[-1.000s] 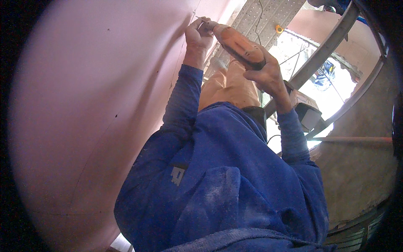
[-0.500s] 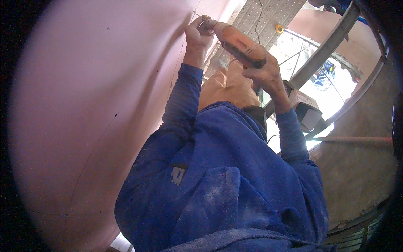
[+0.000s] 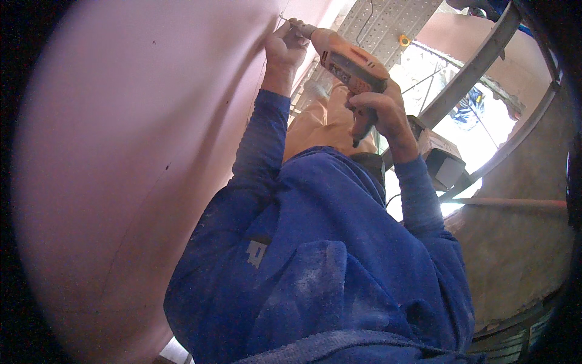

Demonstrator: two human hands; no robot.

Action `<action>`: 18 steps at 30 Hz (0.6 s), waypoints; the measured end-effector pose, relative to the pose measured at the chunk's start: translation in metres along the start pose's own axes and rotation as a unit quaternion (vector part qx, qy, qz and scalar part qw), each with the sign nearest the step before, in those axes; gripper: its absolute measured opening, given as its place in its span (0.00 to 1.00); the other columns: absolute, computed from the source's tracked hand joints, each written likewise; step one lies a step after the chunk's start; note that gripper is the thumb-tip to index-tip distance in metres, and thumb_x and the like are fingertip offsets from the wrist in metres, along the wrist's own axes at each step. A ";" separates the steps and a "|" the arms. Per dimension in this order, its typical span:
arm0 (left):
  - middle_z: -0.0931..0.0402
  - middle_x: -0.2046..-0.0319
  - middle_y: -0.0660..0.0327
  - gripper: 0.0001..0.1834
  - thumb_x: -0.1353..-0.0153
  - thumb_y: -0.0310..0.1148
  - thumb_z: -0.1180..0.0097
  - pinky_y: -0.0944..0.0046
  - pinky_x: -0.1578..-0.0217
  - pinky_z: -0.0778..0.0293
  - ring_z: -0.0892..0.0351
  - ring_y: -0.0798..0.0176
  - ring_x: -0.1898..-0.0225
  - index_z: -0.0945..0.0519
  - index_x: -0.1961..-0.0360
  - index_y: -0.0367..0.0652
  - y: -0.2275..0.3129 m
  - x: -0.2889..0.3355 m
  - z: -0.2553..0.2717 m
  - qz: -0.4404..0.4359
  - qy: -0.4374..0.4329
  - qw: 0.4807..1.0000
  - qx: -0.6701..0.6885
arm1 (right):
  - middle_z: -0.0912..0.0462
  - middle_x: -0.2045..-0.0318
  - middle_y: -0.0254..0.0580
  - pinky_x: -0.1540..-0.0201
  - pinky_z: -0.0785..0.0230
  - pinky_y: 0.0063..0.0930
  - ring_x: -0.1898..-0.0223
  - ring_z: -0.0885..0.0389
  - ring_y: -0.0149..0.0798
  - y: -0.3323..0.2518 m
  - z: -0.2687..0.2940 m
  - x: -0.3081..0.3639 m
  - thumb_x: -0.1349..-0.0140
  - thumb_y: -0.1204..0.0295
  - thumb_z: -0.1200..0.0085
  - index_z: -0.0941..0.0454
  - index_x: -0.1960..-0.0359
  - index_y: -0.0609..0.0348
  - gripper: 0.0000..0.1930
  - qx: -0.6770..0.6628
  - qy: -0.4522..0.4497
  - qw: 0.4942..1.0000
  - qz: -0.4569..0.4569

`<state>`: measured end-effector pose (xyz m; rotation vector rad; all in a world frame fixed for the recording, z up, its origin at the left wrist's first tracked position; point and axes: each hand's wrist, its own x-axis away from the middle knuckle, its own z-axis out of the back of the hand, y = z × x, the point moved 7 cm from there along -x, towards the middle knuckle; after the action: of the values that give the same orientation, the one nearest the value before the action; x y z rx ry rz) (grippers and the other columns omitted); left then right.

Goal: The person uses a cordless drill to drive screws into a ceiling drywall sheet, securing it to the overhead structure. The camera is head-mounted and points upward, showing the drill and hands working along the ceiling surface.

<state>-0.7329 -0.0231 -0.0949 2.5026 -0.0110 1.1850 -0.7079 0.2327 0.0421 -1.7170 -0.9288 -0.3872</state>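
Observation:
My right hand [image 3: 390,111] is wrapped round the pistol grip of an orange and dark power drill [image 3: 347,59]. The drill's nose points up and left at a pink board wall [image 3: 139,133]. My left hand [image 3: 285,50] is closed at the tip of that nose. Its fingers pinch a thin, pale, screw-like piece [image 3: 282,19] which reaches to the wall's surface; it is too small to make out exactly. Part of the drill's front end is hidden behind the left fingers.
Below, a perforated metal scaffold plank [image 3: 388,24] carries a small orange-yellow ring-shaped thing [image 3: 404,40]. A curved-looking metal bar [image 3: 467,67] crosses at right, beside a box [image 3: 441,159]. A dark cable [image 3: 365,24] runs over the plank. A reddish pole [image 3: 515,202] lies farther right.
The drill has turned in my right hand, so its side and grip now show. My left hand has shifted slightly left and stays closed at the drill's tip.

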 end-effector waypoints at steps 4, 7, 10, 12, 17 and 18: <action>0.16 0.62 0.55 0.14 0.21 0.35 0.53 0.61 0.65 0.29 0.19 0.58 0.62 0.19 0.55 0.37 -0.001 -0.002 0.003 0.007 0.005 1.000 0.007 | 0.13 0.62 0.44 0.61 0.19 0.29 0.65 0.13 0.37 0.005 0.002 -0.001 0.54 0.78 0.31 0.21 0.42 0.68 0.32 -0.015 0.002 1.000 -0.001; 0.16 0.62 0.55 0.13 0.22 0.35 0.53 0.61 0.65 0.29 0.18 0.58 0.63 0.19 0.55 0.37 -0.004 -0.004 0.006 -0.006 0.019 1.000 -0.018 | 0.15 0.56 0.39 0.52 0.21 0.30 0.59 0.16 0.34 0.008 0.004 0.000 0.56 0.74 0.30 0.21 0.39 0.64 0.36 0.105 0.014 0.994 -0.009; 0.16 0.64 0.56 0.13 0.22 0.34 0.51 0.61 0.64 0.28 0.18 0.58 0.63 0.19 0.56 0.37 -0.006 -0.006 0.013 -0.021 0.075 0.997 -0.026 | 0.14 0.53 0.41 0.48 0.20 0.32 0.54 0.14 0.35 -0.002 -0.001 0.002 0.54 0.73 0.29 0.22 0.36 0.65 0.37 0.143 0.009 0.988 0.052; 0.16 0.65 0.57 0.12 0.23 0.34 0.50 0.60 0.62 0.28 0.18 0.58 0.63 0.19 0.57 0.38 -0.007 -0.006 0.013 -0.020 0.084 0.996 -0.017 | 0.13 0.50 0.42 0.45 0.21 0.32 0.50 0.14 0.35 -0.008 -0.005 0.003 0.53 0.73 0.29 0.23 0.35 0.65 0.37 0.157 0.011 0.985 0.076; 0.17 0.65 0.59 0.11 0.24 0.35 0.49 0.60 0.61 0.29 0.18 0.58 0.63 0.19 0.58 0.40 -0.005 -0.004 0.011 -0.015 0.093 0.995 -0.011 | 0.13 0.47 0.44 0.42 0.21 0.33 0.47 0.15 0.36 -0.015 -0.007 0.003 0.53 0.72 0.27 0.23 0.35 0.65 0.38 0.202 0.010 0.975 0.092; 0.17 0.65 0.59 0.11 0.24 0.35 0.48 0.61 0.62 0.29 0.18 0.58 0.63 0.19 0.58 0.40 -0.004 -0.004 0.010 -0.017 0.086 0.996 -0.014 | 0.13 0.48 0.44 0.42 0.21 0.33 0.48 0.15 0.36 -0.014 -0.006 0.002 0.53 0.72 0.26 0.22 0.36 0.65 0.38 0.189 0.007 0.978 0.087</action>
<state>-0.7272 -0.0230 -0.1051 2.3593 0.0606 1.3732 -0.7159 0.2295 0.0547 -1.4277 -0.7774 -0.0969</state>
